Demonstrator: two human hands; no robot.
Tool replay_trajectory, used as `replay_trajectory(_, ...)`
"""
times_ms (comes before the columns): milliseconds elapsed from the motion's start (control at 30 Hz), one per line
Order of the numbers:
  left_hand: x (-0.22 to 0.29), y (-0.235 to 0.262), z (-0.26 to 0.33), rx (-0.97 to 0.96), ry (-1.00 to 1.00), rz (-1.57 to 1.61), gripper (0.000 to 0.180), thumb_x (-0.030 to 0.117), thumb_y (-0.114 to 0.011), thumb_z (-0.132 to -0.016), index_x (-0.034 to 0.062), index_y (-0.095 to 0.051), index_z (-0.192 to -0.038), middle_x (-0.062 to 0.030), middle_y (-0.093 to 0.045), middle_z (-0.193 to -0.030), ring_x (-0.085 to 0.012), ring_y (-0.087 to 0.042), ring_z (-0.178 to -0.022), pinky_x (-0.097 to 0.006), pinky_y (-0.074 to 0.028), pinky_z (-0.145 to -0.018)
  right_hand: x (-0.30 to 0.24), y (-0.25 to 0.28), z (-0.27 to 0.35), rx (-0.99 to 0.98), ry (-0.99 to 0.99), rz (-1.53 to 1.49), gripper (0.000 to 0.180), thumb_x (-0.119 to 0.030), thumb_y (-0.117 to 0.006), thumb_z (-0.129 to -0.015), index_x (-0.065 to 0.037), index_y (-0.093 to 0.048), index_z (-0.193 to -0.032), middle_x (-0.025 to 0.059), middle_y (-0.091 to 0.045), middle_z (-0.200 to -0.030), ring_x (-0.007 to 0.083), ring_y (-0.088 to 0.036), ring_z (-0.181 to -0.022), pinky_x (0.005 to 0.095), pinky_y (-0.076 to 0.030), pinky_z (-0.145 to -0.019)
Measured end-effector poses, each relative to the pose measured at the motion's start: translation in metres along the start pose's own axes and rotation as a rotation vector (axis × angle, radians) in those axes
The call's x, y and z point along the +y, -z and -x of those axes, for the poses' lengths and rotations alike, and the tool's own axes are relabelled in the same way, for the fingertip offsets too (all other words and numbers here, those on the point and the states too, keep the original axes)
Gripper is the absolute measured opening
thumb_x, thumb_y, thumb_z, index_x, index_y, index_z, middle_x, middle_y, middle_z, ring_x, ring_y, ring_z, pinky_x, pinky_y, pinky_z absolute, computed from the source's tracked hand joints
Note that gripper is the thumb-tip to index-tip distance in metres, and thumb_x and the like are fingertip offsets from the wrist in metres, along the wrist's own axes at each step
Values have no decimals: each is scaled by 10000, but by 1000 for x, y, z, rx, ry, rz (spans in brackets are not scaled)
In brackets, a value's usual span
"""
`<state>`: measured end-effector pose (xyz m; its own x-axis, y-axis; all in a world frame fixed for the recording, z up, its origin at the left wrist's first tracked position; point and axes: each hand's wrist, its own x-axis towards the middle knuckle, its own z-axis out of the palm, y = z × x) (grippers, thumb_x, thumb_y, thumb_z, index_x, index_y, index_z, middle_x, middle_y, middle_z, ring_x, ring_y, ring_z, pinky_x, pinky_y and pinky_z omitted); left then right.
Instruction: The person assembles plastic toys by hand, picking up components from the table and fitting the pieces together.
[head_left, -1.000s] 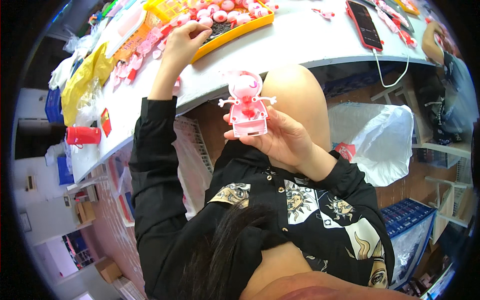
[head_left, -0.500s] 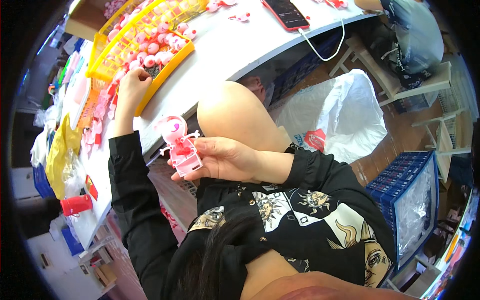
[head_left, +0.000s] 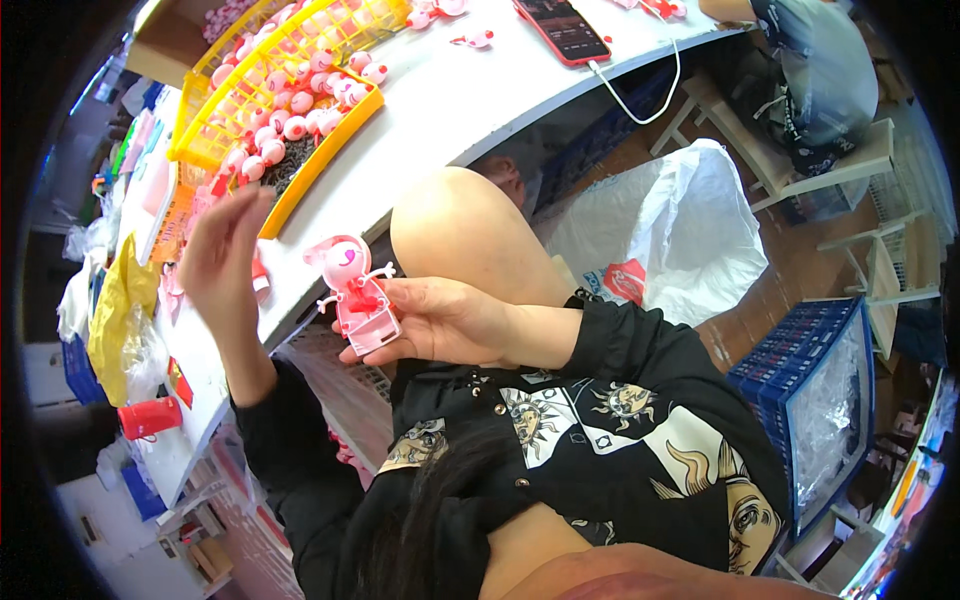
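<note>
We are sitting at the table (head_left: 450, 130), where the yellow tray (head_left: 330, 140) is still holding many pink heads, our right hand (head_left: 440, 320) gripping one assembled pink toy (head_left: 358, 295) just below the table's edge, while our left hand (head_left: 222, 262), half-open and apparently empty, has lifted back from the tray.

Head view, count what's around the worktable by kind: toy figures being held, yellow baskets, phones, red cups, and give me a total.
Pink toy figure, held in the right hand: 1
Yellow basket of pink toy heads: 1
Phone with a red case: 1
Red cup: 1
Total: 4
The left hand is raised and holds nothing visible.
</note>
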<state>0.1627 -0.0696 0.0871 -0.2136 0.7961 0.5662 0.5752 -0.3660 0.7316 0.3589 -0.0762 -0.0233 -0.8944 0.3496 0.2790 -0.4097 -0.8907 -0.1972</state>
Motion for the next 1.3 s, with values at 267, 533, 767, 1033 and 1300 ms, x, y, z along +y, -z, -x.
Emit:
replay_trajectory(267,24,-4,88,-129,-225,-133,196,-97,-698,-685,5,-653,-846,-89,-679,-849,-248,-591,-906,-331,-463,-811,3,0,-4,15,8,-34,410,-257,-417,-991,23,-397,-1289,182,-515,-1246,352,-513,-1179,421,-455,-987)
replay_trajectory(533,20,-11,98,-36,-156,-68,200,-96,-692,-697,5,-636,-861,-87,-663,-864,-241,-594,-892,-327,-463,-805,6,0,-2,33,14,-18,407,-254,-413,-993,17,-388,-1296,180,-510,-1247,317,-517,-1174,427,-449,-989)
replay_trajectory(767,28,-17,91,-80,-197,-114,196,-101,-693,-686,-1,-650,-849,-90,-653,-853,-233,-597,-876,-314,-473,-772,6,3,-3,13,18,-31,390,-250,-409,-995,9,-398,-1286,150,-517,-1232,269,-532,-1151,417,-455,-987)
replay_trajectory(1033,26,-18,89,-98,-180,-128,207,-103,-695,-677,-5,-655,-855,-90,-635,-825,-224,-592,-845,-299,-475,-736,5,3,-2,18,17,-49,369,-245,-415,-994,-2,-414,-1271,127,-523,-1219,231,-543,-1130,417,-455,-990)
replay_trajectory(1300,26,-17,90,-84,-159,-89,208,-105,-693,-677,-11,-654,-858,-93,-627,-825,-218,-586,-843,-295,-474,-729,5,1,-3,34,11,-47,359,-230,-427,-990,-4,-417,-1269,122,-525,-1203,221,-547,-1119,424,-456,-988)
